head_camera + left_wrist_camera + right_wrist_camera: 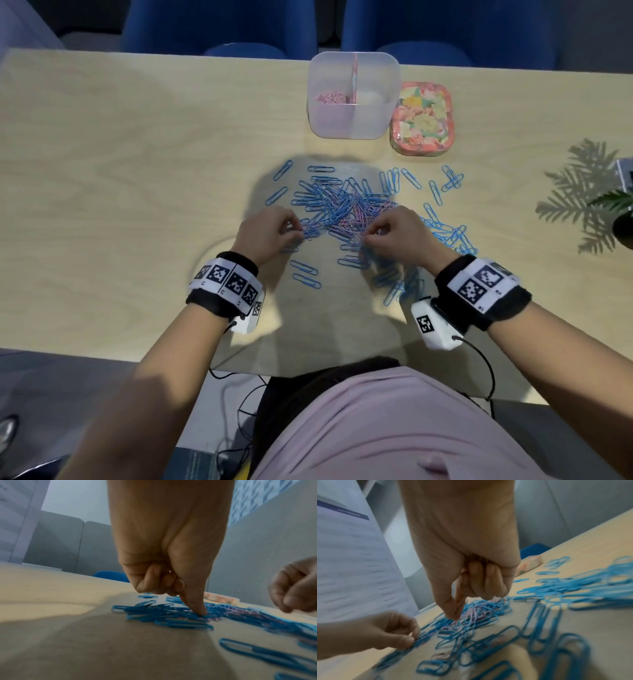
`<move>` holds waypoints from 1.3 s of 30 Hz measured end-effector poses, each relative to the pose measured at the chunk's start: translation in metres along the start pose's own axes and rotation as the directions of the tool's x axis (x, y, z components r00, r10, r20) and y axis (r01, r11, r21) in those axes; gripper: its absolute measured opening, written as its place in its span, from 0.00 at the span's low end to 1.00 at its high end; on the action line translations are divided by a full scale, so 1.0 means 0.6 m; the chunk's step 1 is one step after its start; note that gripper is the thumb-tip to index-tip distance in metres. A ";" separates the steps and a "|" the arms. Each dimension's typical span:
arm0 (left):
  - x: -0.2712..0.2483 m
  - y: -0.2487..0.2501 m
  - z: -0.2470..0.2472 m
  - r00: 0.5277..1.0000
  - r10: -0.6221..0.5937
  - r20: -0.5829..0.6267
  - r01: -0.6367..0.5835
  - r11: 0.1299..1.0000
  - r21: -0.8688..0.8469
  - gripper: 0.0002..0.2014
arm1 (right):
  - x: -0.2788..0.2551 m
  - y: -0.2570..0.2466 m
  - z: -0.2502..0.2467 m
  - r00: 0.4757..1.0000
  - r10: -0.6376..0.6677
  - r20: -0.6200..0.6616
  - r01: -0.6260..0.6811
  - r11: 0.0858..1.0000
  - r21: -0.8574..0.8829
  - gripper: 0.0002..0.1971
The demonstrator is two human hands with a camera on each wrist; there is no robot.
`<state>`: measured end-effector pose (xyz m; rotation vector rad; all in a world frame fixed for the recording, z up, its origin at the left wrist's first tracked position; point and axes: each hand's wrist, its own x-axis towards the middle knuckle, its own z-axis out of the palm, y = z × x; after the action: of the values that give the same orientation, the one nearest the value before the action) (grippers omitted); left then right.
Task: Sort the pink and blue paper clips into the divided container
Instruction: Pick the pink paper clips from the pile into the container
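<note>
A heap of blue paper clips (pixel 329 205) with pink paper clips (pixel 356 214) mixed in lies mid-table. Behind it stands the translucent divided container (pixel 354 126); its left compartment holds pink clips (pixel 330 98). My left hand (pixel 298 230) is at the heap's left edge, thumb and forefinger pinching at clips (pixel 413 641), thumb tip pressed into the pile (pixel 199 612), other fingers curled. My right hand (pixel 369 236) pinches into the pink patch (pixel 455 617), its other fingers curled. Which colour the left hand pinches is unclear.
A floral tin (pixel 423 118) sits right of the container. Loose blue clips (pixel 448 236) spread to the right and toward the table's near edge (pixel 306 275). A potted plant (pixel 620 219) stands at the far right. Blue chairs (pixel 219 27) line the far side.
</note>
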<state>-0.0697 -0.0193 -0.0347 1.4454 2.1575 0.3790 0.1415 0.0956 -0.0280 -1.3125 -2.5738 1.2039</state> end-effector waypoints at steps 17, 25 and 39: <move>-0.021 -0.027 -0.009 0.996 -0.083 0.011 0.083 0.996 -0.013 0.08 | -0.014 -0.015 -0.009 0.879 0.204 0.432 -0.475 0.464 0.747 0.12; -0.028 -0.045 -0.030 0.977 -0.207 -0.060 0.206 0.978 -0.020 0.02 | -0.020 -0.015 0.034 0.997 -0.026 0.068 0.042 0.972 -0.233 0.06; -0.021 -0.009 0.001 0.998 0.001 0.061 0.014 0.969 -0.247 0.05 | -0.035 -0.041 0.023 0.965 0.042 0.257 -0.147 0.902 0.405 0.07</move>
<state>-0.0699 -0.0334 -0.0346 1.2930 1.9860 0.5729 0.1339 0.0639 -0.0154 -1.2679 -2.2100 1.9161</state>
